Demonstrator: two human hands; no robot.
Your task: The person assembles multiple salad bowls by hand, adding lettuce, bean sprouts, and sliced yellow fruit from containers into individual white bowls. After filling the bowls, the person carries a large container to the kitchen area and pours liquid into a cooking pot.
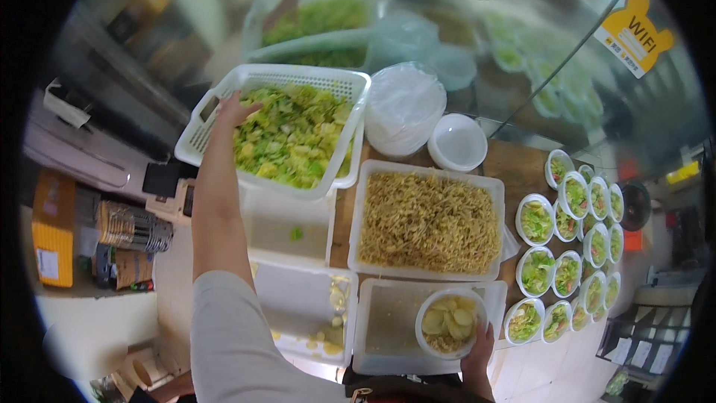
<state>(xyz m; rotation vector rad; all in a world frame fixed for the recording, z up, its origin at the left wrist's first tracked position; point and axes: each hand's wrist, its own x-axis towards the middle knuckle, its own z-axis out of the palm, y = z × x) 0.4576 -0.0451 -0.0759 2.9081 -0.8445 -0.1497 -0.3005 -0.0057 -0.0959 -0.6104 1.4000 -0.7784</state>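
Left hand (pixel 235 110) reaching far forward into the white slotted basket (pixel 201 123), down on the near-left edge of the heap of chopped green cabbage (pixel 294 134); fingers (pixel 247 108) together and curled slightly, resting on or just into the leaves, though whether clamped on a pinch of them cannot be told. Cabbage judged light, limp and loose, likely damp and inclined to cling and shed bits; best gathered as a soft pinch from the top of the heap, not dug for from below. Basket perched across the rims of clear plastic tubs (pixel 291 231), so probably prone to tipping under a hard press at its edge.

Right hand (pixel 477 354) low at the near edge, fingers closed around the near-right rim of a round white bowl (pixel 451 322), thumb up along the rim. Bowl sitting in a shallow clear tray (pixel 388 328), loaded with pale potato slices (pixel 450 318) over a little of the sprouts. Bowl judged thin, light and somewhat flexible, steadier gripped at the rim with support beneath.

Beyond it a tub of bean sprouts (pixel 426 220); to the right, rows of filled bowls (pixel 570 254) crowded on the wooden surface (pixel 522 168); a stack of empty bowls (pixel 403 108) behind
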